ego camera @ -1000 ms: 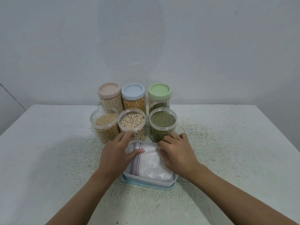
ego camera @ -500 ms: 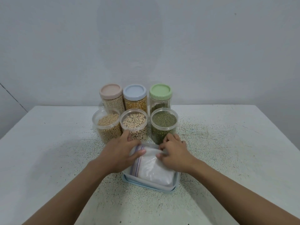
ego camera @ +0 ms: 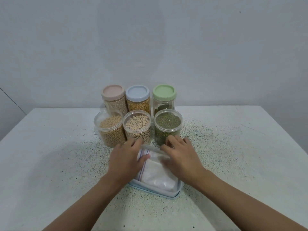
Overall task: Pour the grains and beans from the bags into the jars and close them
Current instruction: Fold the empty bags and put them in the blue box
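white tray (ego camera: 176, 192) with a blue bottom edge sits on a speckled table (ego camera: 58, 164), near the front middle. a clear zip bag (ego camera: 156, 176) lies inside the tray, flat and whitish, its striped zip end toward the tray's far left corner; cannot tell if more bags are stacked under it.

left hand (ego camera: 125, 161) is over the tray's left side. its thumb lies across the striped end of the bag and its fingers curl down past the tray's far left corner, so it pinches that end of the bag.

right hand (ego camera: 182, 158) is over the tray's far right part, fingers bent and close together, tips on the bag's far edge. it's blurred, so cannot tell if it grips or just presses.

just behind the tray stand three open jars in a row: jar of yellow beans (ego camera: 110, 130) behind-left, jar of speckled beans (ego camera: 137, 128) straight behind, jar of green beans (ego camera: 167, 126) behind-right, all full, no lids on. the fingertips of both hands come right up to these jars.

farther behind the tray is a second row of taller closed jars: pink-lidded jar (ego camera: 114, 95), blue-lidded jar (ego camera: 138, 95), green-lidded jar (ego camera: 164, 95). the green-lidded one is mostly empty at the top.
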Demonstrator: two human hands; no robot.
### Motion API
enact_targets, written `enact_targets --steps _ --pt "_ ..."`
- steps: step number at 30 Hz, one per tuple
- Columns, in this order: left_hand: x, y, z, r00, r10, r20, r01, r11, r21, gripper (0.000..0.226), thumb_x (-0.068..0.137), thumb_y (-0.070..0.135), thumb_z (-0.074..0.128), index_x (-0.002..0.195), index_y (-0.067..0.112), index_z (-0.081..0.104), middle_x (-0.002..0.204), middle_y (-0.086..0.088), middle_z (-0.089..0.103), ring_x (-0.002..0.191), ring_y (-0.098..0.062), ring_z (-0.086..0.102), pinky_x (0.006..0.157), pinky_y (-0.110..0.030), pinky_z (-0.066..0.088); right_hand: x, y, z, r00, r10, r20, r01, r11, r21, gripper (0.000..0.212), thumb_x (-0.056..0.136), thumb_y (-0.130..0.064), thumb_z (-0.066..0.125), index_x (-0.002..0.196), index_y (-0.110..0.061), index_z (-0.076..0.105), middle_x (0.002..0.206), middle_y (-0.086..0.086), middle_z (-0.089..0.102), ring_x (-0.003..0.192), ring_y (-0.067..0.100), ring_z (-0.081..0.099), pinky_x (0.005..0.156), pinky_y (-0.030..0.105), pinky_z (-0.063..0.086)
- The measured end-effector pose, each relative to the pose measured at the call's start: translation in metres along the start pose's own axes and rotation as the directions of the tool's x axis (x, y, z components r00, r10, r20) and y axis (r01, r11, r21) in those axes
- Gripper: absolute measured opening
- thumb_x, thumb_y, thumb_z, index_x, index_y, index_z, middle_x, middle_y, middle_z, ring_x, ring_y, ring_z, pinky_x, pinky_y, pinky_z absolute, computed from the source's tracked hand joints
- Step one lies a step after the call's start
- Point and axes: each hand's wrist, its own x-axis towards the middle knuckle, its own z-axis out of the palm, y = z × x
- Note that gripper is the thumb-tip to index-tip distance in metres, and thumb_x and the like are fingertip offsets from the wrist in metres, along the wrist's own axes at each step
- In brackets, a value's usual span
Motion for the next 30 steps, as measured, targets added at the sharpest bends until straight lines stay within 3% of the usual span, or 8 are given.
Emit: enact_targets --steps 3,7,10,14,17,24,28,30 --pt "0.002 -0.004 0.0 0.981 0.184 -0.067 -0.19 0.977 -0.096 0.034 0.083 0.033 0.081 0.113 0.023 0.07 0.098 0.004 0.066 0.078 -0.013 0.059 0.068 -0.029 0.052 -0.002 -0.003 -0.007 0.999 -0.033 0.019 0.035 0.995 -0.097 0.023 0.058 -0.011 0.088 0.065 -0.017 0.066 0.063 -0.001 0.057 0.057 0.021 0.055 0.056 0.03 0.044" --pt "0.007 -0.012 -0.002 0.9 0.428 0.084 -0.42 0.902 -0.098 0.033 0.1 0.037 0.048 0.121 0.023 0.069 0.12 0.003 0.066 0.107 -0.013 0.058 0.089 -0.032 0.053 -0.008 -0.02 -0.014 0.978 0.046 0.204 -0.008 0.983 -0.186 0.023 0.059 -0.02 0.089 0.068 -0.014 0.068 0.061 0.004 0.061 0.051 0.023 0.058 0.052 0.031 0.042" --pt "0.009 -0.017 -0.008 0.889 0.404 0.214 -0.397 0.915 -0.078 0.056 0.1 0.049 0.026 0.134 0.024 0.063 0.133 0.003 0.064 0.118 -0.014 0.058 0.101 -0.036 0.048 -0.01 -0.027 -0.019 0.953 0.002 0.303 0.072 0.97 -0.233 0.022 0.1 -0.025 0.055 0.11 -0.007 0.063 0.099 0.011 0.068 0.084 0.028 0.065 0.072 0.037 0.041" --pt "0.007 -0.012 -0.019 0.811 0.346 0.473 -0.434 0.896 0.089 0.086 0.09 0.079 0.014 0.156 0.027 0.034 0.163 0.007 0.035 0.148 -0.014 0.034 0.119 -0.044 0.021 -0.005 -0.02 -0.023 0.886 0.035 0.463 0.062 0.98 -0.191 0.061 0.104 -0.057 0.037 0.136 -0.006 0.047 0.123 0.016 0.064 0.11 0.032 0.061 0.094 0.042 0.044" --pt "0.009 -0.015 -0.029 0.756 0.25 0.605 -0.385 0.917 0.102 0.088 0.087 0.081 0.026 0.161 0.033 0.018 0.168 0.016 0.015 0.154 -0.004 0.014 0.121 -0.054 0.001 0.002 -0.01 -0.027 0.799 0.014 0.601 0.123 0.975 -0.187 0.071 0.098 -0.068 0.041 0.136 -0.01 0.048 0.127 0.015 0.062 0.117 0.032 0.057 0.097 0.041 0.045" --pt "0.015 -0.013 -0.023 0.771 0.224 0.596 -0.328 0.942 0.072 0.083 0.087 0.076 0.052 0.157 0.038 0.03 0.166 0.017 0.025 0.149 -0.005 0.022 0.113 -0.049 0.008 0.018 -0.014 -0.043 0.752 0.026 0.659 0.112 0.98 -0.167 0.057 0.088 -0.059 0.068 0.116 -0.01 0.062 0.107 0.009 0.065 0.099 0.028 0.063 0.08 0.035 0.05" --pt "0.021 -0.01 -0.027 0.779 0.282 0.561 -0.391 0.916 0.083 0.081 0.085 0.078 0.053 0.153 0.037 0.039 0.16 0.011 0.038 0.144 -0.012 0.029 0.11 -0.047 0.015 0.03 -0.014 -0.051 0.749 0.055 0.66 0.044 0.99 -0.132 0.034 0.091 -0.025 0.071 0.12 -0.011 0.061 0.108 0.006 0.062 0.095 0.025 0.062 0.08 0.034 0.056" --pt "0.022 -0.011 -0.033 0.787 0.33 0.521 -0.401 0.916 0.025 0.08 0.084 0.079 0.053 0.151 0.036 0.044 0.155 0.01 0.043 0.141 -0.012 0.026 0.108 -0.043 0.013 0.03 -0.015 -0.052 0.743 0.079 0.664 0.035 0.987 -0.156 0.044 0.083 -0.017 0.078 0.123 -0.013 0.058 0.116 0.008 0.061 0.1 0.025 0.064 0.079 0.033 0.055"
